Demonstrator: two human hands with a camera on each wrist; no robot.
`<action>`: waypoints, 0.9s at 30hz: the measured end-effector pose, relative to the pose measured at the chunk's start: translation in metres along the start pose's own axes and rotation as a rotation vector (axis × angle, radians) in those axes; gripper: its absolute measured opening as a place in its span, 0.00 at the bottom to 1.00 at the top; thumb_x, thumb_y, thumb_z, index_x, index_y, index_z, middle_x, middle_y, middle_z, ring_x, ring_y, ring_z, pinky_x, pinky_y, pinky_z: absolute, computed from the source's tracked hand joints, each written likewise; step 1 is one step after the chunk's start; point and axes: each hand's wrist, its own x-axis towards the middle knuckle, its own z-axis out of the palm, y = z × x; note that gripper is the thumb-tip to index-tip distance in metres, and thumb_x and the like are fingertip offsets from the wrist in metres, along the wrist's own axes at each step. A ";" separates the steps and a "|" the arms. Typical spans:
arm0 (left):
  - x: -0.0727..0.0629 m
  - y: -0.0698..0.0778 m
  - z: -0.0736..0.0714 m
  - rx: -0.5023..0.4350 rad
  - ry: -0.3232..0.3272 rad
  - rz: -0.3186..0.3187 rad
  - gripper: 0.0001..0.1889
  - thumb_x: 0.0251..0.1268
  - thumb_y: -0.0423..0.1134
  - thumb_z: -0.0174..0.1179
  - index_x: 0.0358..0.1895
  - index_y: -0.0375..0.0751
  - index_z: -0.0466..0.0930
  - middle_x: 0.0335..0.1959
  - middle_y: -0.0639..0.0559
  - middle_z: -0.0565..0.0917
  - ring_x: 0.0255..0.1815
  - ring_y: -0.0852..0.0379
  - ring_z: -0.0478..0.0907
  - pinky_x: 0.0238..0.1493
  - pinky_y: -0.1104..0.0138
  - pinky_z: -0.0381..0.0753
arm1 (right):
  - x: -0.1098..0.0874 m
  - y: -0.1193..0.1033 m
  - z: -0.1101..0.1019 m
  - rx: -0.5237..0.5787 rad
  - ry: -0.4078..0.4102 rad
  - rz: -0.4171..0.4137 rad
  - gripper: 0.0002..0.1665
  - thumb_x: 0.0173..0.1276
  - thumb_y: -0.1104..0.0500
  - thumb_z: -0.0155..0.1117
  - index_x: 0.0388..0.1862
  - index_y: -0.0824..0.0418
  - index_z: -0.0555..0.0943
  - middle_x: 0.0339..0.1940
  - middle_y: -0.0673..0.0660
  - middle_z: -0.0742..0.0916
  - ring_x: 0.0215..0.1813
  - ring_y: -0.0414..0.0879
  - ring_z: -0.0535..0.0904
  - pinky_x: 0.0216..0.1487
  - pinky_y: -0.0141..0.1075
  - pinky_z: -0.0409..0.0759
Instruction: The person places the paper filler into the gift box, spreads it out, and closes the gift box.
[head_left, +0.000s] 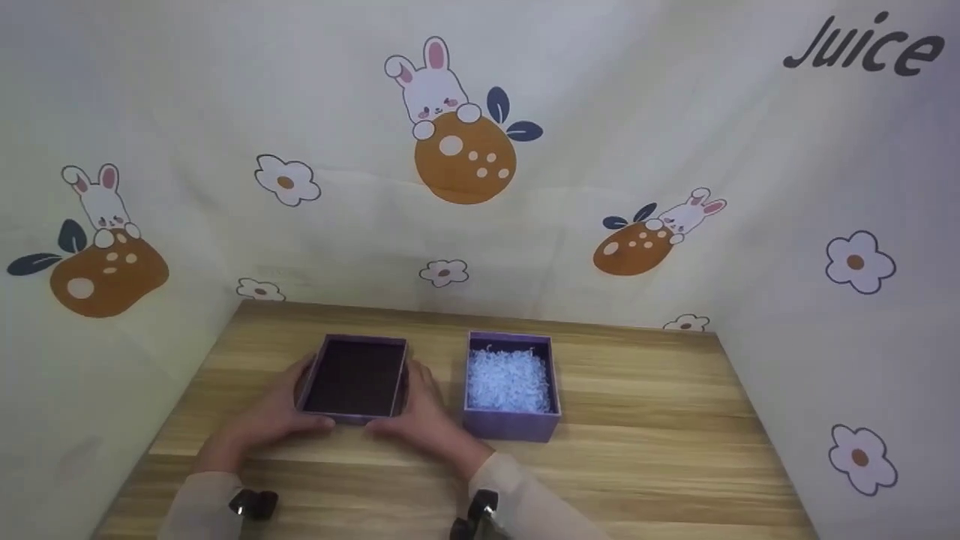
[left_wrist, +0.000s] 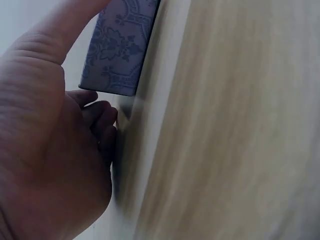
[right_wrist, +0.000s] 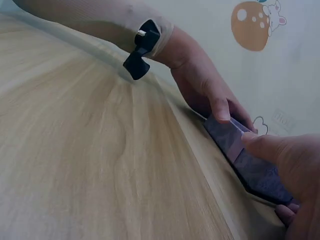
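Observation:
A shallow purple box lid (head_left: 354,376) lies upside down on the table, its dark inside facing up. My left hand (head_left: 262,415) grips its left side, the thumb along the near edge. On the other side, my right hand (head_left: 426,414) holds it, thumb at the near right corner. The patterned wall of the lid (left_wrist: 118,47) shows close over the wood in the left wrist view. Both thumbs rest at its rim in the right wrist view. To the right stands a deeper purple box (head_left: 511,427) filled with pale shredded paper (head_left: 508,381).
The wood-grain table (head_left: 645,457) runs back to a hanging cloth (head_left: 337,247) printed with rabbits, oranges and flowers, which also closes off both sides. The purple box stands close beside my right hand and forearm.

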 end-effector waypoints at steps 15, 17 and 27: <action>-0.002 0.002 -0.006 0.028 -0.009 -0.088 0.69 0.54 0.51 0.87 0.92 0.44 0.46 0.86 0.24 0.59 0.83 0.24 0.61 0.82 0.28 0.55 | 0.002 0.002 -0.004 0.035 -0.028 0.018 0.76 0.50 0.46 0.95 0.92 0.53 0.59 0.83 0.52 0.73 0.82 0.51 0.68 0.85 0.51 0.66; -0.004 0.003 -0.007 0.037 -0.008 -0.110 0.69 0.55 0.52 0.87 0.92 0.43 0.46 0.86 0.23 0.59 0.83 0.24 0.61 0.81 0.28 0.55 | 0.001 0.000 -0.003 0.063 -0.022 0.016 0.75 0.51 0.46 0.94 0.92 0.52 0.60 0.81 0.50 0.74 0.80 0.50 0.70 0.84 0.50 0.68; -0.007 0.020 -0.015 -0.052 -0.014 -0.107 0.66 0.61 0.50 0.84 0.92 0.40 0.44 0.88 0.26 0.57 0.85 0.25 0.61 0.82 0.36 0.64 | -0.003 -0.027 -0.014 0.113 0.023 -0.024 0.70 0.55 0.50 0.93 0.92 0.51 0.62 0.80 0.52 0.73 0.76 0.48 0.73 0.81 0.45 0.72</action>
